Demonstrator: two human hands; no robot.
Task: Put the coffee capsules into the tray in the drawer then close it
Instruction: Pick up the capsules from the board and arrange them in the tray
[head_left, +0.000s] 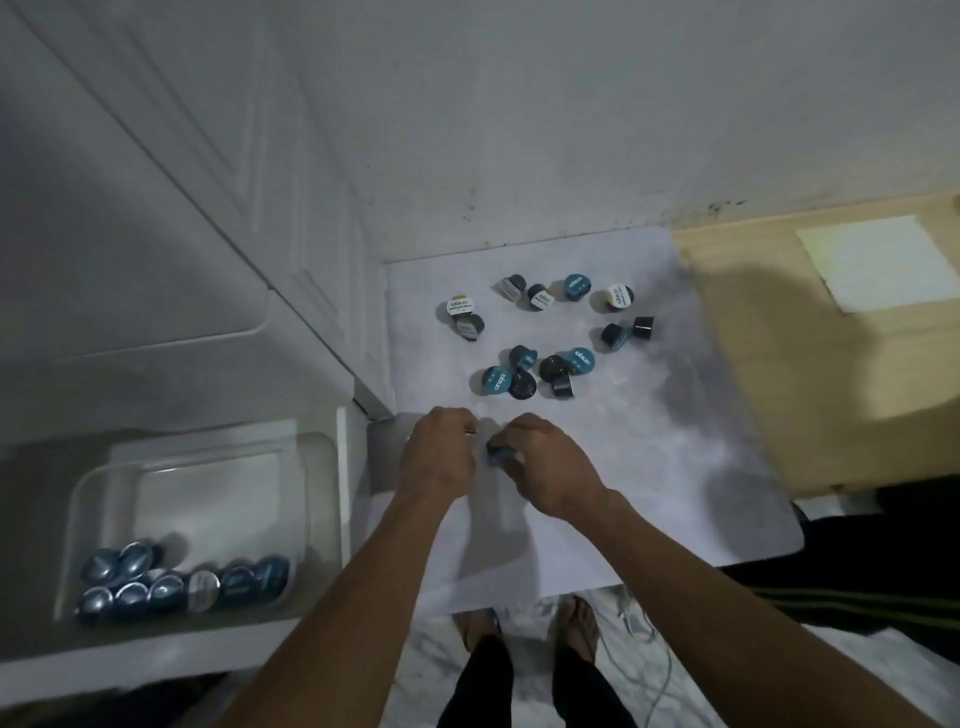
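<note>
Both hands are being held close together over the near part of the white tabletop. A small dark-blue coffee capsule is being pinched at the fingertips of the right hand, whose fingers are curled round it. The left hand is being kept just beside it with its fingers curled downward; a small pale glint is showing at its fingertips, but whether anything is being gripped there cannot be told. Beyond the hands, loose capsules are lying scattered on the tabletop in small clusters: short, round, tapered cups with dark bodies, some capped in teal foil with white lettering, others in white foil with dark print, several tipped on their sides or turned base-up. To the left, lower than the tabletop, a white drawer is standing open, and a clear plastic tray with rounded corners is sitting inside it. A batch of capsules in the tray is being held along its near edge, packed touching one another, their blue and silvery foil tops catching the light; the far part of the tray is showing only its pale floor. A pale wooden surface is adjoining the tabletop on the right, with a white sheet lying on it. Bare feet are being seen below the table edge on a mottled floor.
</note>
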